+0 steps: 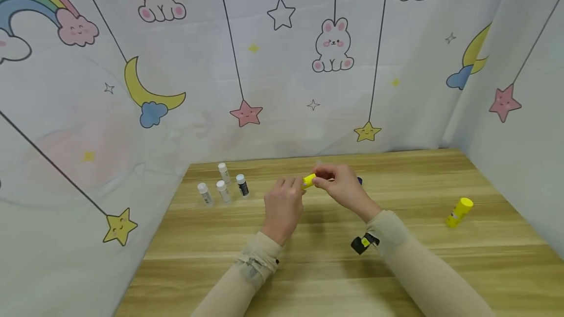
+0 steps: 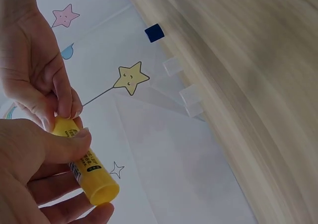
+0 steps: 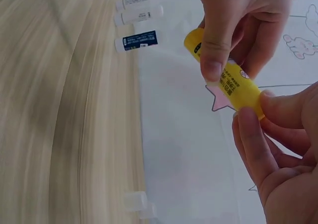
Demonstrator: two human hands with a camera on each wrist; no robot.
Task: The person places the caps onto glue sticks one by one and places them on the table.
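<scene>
A yellow glue stick with a printed label is held up between both hands, above the far part of the table. My left hand grips its body, thumb laid along the label in the left wrist view. At the other end, the thumb and fingertips of my right hand pinch the tube's tip. The opposite end, a round rim, sticks out past my left fingers. Behind the right hand, a dark blue cap is partly hidden.
Several white tubes and one dark-labelled tube stand at the table's far left. Another yellow glue stick stands at the right. Translucent caps sit near the back edge, before the printed curtain.
</scene>
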